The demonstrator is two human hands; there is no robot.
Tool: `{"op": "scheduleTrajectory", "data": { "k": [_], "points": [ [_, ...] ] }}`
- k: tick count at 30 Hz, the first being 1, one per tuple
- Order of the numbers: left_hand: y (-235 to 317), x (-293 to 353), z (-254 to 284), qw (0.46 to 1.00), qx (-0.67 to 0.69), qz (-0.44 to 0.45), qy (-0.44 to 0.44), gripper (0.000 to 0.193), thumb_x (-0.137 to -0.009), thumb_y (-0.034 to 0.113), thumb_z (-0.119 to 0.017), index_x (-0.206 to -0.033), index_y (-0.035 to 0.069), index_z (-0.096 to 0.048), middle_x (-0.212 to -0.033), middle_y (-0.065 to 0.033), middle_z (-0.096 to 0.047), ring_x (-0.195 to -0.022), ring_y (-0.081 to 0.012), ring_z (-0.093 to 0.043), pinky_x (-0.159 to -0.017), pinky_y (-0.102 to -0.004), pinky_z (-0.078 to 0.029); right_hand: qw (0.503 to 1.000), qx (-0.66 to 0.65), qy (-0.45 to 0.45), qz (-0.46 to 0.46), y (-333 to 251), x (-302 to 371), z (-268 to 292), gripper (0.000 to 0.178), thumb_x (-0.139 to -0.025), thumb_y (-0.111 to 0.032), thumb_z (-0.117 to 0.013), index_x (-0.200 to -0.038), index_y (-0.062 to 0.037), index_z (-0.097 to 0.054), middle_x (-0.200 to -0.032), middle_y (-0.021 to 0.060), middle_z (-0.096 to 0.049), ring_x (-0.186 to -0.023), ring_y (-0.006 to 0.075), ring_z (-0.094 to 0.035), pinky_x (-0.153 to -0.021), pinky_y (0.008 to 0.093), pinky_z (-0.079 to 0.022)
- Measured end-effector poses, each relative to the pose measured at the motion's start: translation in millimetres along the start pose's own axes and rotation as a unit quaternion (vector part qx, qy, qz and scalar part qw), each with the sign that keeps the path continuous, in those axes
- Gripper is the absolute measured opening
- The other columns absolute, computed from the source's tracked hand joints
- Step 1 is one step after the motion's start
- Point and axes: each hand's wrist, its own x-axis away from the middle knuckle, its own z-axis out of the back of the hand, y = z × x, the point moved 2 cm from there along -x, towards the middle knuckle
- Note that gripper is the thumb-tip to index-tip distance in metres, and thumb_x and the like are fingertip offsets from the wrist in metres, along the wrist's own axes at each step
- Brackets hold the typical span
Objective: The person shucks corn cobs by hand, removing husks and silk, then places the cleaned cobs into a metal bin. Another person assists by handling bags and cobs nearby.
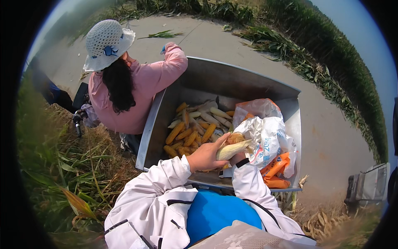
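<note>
My left hand [207,155] is closed around an ear of corn [233,150] still in its pale husk, with brown silk showing beside the thumb. My right hand [237,158], with a dark band at the wrist, is right under the ear. The husk hides most of its fingers. Both hands are over a metal cart bed [146,141]. Husked yellow corn ears [191,138] lie piled in the bed to the left of my hands, with pale husk-covered ears [219,113] behind them.
White plastic sacks [267,139] and an orange bag [277,168] fill the bed's right side. At the left, a person in pink [120,99] with a white hat leans against the bed. Cut stalks [298,62] line the concrete road; a vehicle [369,184] stands at right.
</note>
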Motion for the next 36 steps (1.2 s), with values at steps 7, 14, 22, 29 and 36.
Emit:
{"op": "scheduleTrajectory", "data": {
  "k": [7, 14, 22, 29, 36],
  "points": [
    [-52, -37, -43, 0.848, 0.439, 0.024, 0.296, 0.041, -0.1, 0.029, -0.063, -0.128, 0.001, -0.05, -0.11, -0.009, -0.064, -0.097, -0.0193, -0.064, -0.086, -0.0319, -0.054, 0.866, -0.432, 0.224, -0.113, -34, -21, -21, 0.021, -0.105, -0.024, -0.049, -0.114, -0.0083, -0.059, -0.086, 0.0012, -0.067, -0.071, 0.0095, -0.058, -0.058, 0.0237, -0.044],
    [-119, -39, 12, 0.669, 0.583, 0.194, 0.419, 0.034, -0.108, 0.035, -0.044, -0.104, 0.004, -0.056, -0.086, -0.0103, -0.063, -0.073, -0.0245, -0.064, -0.067, -0.0416, -0.057, 0.793, -0.553, 0.061, -0.25, -35, 13, 1, 0.025, -0.101, -0.032, -0.044, -0.101, -0.0127, -0.06, -0.072, -0.0009, -0.056, -0.057, 0.0115, -0.048, -0.049, 0.0279, -0.036],
    [-101, -32, 24, 0.776, 0.494, 0.115, 0.373, 0.041, -0.109, 0.039, -0.039, -0.094, 0.004, -0.057, -0.081, -0.0098, -0.064, -0.069, -0.0231, -0.064, -0.065, -0.0374, -0.055, 0.997, 0.019, 0.041, -0.059, -44, 16, 5, 0.063, -0.079, -0.032, -0.082, -0.126, 0.0015, -0.057, -0.112, 0.0177, -0.066, -0.11, 0.0305, -0.062, -0.096, 0.037, -0.048],
    [-40, -47, 0, 0.667, 0.654, 0.183, 0.305, 0.038, -0.109, 0.03, -0.038, -0.093, 0.002, -0.059, -0.081, -0.0059, -0.064, -0.069, -0.0171, -0.059, -0.069, -0.0338, -0.051, 0.971, -0.041, -0.095, -0.217, -47, 5, -34, 0.062, -0.079, -0.019, -0.081, -0.131, 0.0004, -0.054, -0.114, 0.0151, -0.069, -0.105, 0.0252, -0.067, -0.092, 0.0355, -0.051],
    [-82, -48, 5, 0.47, 0.788, 0.149, 0.369, 0.035, -0.11, 0.029, -0.034, -0.082, 0.01, -0.044, -0.066, 0.0019, -0.041, -0.056, -0.0119, -0.039, -0.06, -0.0309, -0.043, 0.928, -0.334, -0.014, -0.161, -39, 16, -31, 0.059, -0.081, -0.013, -0.08, -0.133, -0.0023, -0.055, -0.12, 0.0054, -0.065, -0.11, 0.0166, -0.061, -0.095, 0.0314, -0.05]
  ]
}}
